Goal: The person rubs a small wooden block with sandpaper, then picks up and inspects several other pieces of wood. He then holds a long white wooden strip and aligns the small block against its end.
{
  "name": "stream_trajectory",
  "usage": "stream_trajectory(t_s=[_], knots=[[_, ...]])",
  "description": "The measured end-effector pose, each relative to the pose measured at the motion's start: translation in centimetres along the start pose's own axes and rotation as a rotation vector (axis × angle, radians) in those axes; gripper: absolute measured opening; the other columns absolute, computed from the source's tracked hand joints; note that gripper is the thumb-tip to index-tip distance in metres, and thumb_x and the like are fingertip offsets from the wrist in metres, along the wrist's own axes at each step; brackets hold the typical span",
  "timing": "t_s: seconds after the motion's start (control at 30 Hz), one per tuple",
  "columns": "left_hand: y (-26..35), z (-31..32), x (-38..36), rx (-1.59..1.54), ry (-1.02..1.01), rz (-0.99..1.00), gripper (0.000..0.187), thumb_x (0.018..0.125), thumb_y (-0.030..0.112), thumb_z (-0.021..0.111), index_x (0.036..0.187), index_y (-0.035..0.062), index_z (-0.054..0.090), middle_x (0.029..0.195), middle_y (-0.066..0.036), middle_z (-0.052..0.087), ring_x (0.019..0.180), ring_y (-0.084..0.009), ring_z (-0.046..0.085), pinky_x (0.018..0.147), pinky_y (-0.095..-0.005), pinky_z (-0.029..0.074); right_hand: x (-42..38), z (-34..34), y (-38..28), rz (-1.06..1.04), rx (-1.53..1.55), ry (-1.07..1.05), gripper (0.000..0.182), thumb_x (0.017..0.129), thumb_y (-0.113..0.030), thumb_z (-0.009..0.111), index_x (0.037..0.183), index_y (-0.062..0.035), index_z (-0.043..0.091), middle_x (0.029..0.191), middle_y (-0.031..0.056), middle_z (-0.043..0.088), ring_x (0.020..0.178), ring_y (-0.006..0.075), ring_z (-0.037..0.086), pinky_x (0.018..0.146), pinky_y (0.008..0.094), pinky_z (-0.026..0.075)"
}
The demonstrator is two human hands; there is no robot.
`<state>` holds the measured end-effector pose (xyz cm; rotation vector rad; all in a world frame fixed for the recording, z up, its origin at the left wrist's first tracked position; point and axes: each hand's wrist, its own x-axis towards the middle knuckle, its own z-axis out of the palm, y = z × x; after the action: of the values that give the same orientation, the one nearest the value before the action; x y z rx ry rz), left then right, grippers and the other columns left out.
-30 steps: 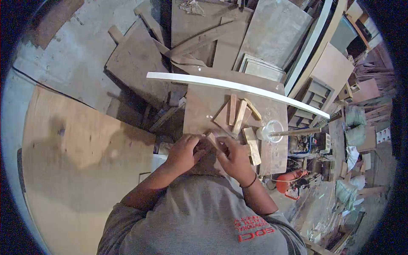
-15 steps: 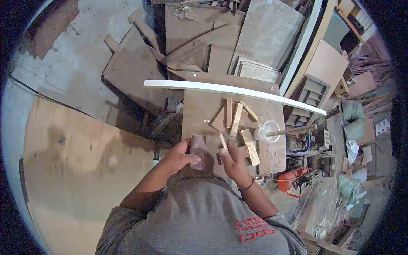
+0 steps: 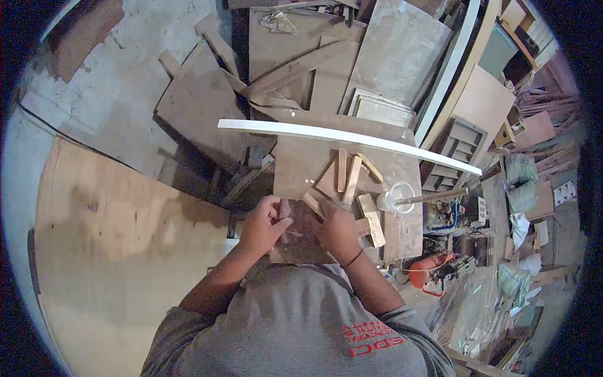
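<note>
My left hand (image 3: 259, 227) grips a dark reddish-brown block (image 3: 284, 212) at the near left of the worktable (image 3: 292, 169); the block's lower part is hard to make out. In my right hand (image 3: 339, 234), fingers curled, is a short light wooden stick (image 3: 312, 204) that points up and left. Beyond the right hand lie a reddish strip (image 3: 342, 169), a pale strip (image 3: 352, 180) and a yellowish strip (image 3: 370, 168). A thicker pale block (image 3: 371, 220) lies just right of that hand.
A long white bar (image 3: 339, 134) crosses the table's far part. At the right edge stands a clear container (image 3: 399, 196) with a stick (image 3: 440, 195) across it. A plywood sheet (image 3: 125, 251) is at left, an orange tank (image 3: 427, 269) at right.
The dark block has turned, showing less of its broad face. My right hand has moved slightly left and down, and its stick now leans further left. The view has shifted slightly.
</note>
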<state>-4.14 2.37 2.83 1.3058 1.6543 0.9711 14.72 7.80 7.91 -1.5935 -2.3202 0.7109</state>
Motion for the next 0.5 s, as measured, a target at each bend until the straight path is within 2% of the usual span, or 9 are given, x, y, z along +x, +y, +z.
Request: stream_trajectory(t_s=[0.03, 0.13, 0.23, 0.33, 0.43, 0.5], knots=[[0.7, -0.2, -0.1, 0.18, 0.037, 0.023, 0.042, 0.081, 0.016, 0.074, 0.116, 0.0045, 0.054, 0.083, -0.009, 0.065, 0.074, -0.0268, 0.066, 0.073, -0.0373, 0.053, 0.1, 0.3, 0.1, 0.009, -0.062, -0.009, 0.034, 0.088, -0.031, 0.067, 0.108, -0.0038, 0.064, 0.089, 0.0207, 0.069, 0.082, 0.043, 0.066, 0.07, 0.047, 0.053], [2.1, -0.4, 0.1, 0.334, 0.017, -0.024, 0.049, 0.077, 0.017, 0.077, 0.119, 0.0096, 0.052, 0.086, -0.014, 0.064, 0.081, -0.0343, 0.066, 0.073, -0.0432, 0.052, -0.1, 1.6, 0.3, -0.057, -0.105, 0.062, 0.038, 0.089, -0.033, 0.063, 0.113, -0.0036, 0.063, 0.086, 0.0216, 0.068, 0.078, 0.0421, 0.066, 0.068, 0.0487, 0.053], [-0.2, -0.1, 0.3, 0.378, 0.124, 0.101, 0.047, 0.076, 0.018, 0.077, 0.118, 0.0121, 0.056, 0.096, -0.014, 0.063, 0.085, -0.0359, 0.065, 0.075, -0.0464, 0.052, -0.6, 0.3, -0.9, -0.115, -0.166, -0.205, 0.037, 0.091, -0.033, 0.059, 0.118, -0.0083, 0.064, 0.092, 0.021, 0.068, 0.08, 0.0401, 0.067, 0.069, 0.0489, 0.053], [-1.8, -0.7, 0.5, 0.418, 0.082, 0.265, 0.045, 0.076, 0.023, 0.077, 0.117, 0.0142, 0.061, 0.108, -0.015, 0.061, 0.094, -0.0342, 0.064, 0.078, -0.0451, 0.052, -0.2, 0.5, -0.2, -0.31, 0.028, -0.136, 0.036, 0.092, -0.031, 0.058, 0.124, -0.0148, 0.063, 0.1, 0.0179, 0.069, 0.081, 0.0389, 0.068, 0.071, 0.0484, 0.054], [-2.0, -1.8, 0.5, 0.348, -0.007, 0.173, 0.045, 0.075, 0.031, 0.077, 0.116, 0.0159, 0.066, 0.117, -0.012, 0.058, 0.101, -0.0338, 0.063, 0.081, -0.044, 0.053, 0.7, -0.8, -0.2, -0.288, 0.023, -0.189, 0.034, 0.09, -0.031, 0.06, 0.122, -0.0192, 0.064, 0.107, 0.0147, 0.068, 0.082, 0.0365, 0.068, 0.072, 0.0464, 0.055], [-0.9, -2.7, 0.2, 0.395, -0.086, 0.159, 0.049, 0.075, 0.034, 0.077, 0.121, 0.0194, 0.066, 0.121, -0.011, 0.056, 0.104, -0.0337, 0.062, 0.084, -0.0439, 0.053, 0.6, 0.9, 0.6, -0.41, -0.016, -0.206, 0.034, 0.089, -0.031, 0.063, 0.12, -0.0193, 0.066, 0.104, 0.0143, 0.069, 0.08, 0.0346, 0.069, 0.072, 0.0451, 0.055]])
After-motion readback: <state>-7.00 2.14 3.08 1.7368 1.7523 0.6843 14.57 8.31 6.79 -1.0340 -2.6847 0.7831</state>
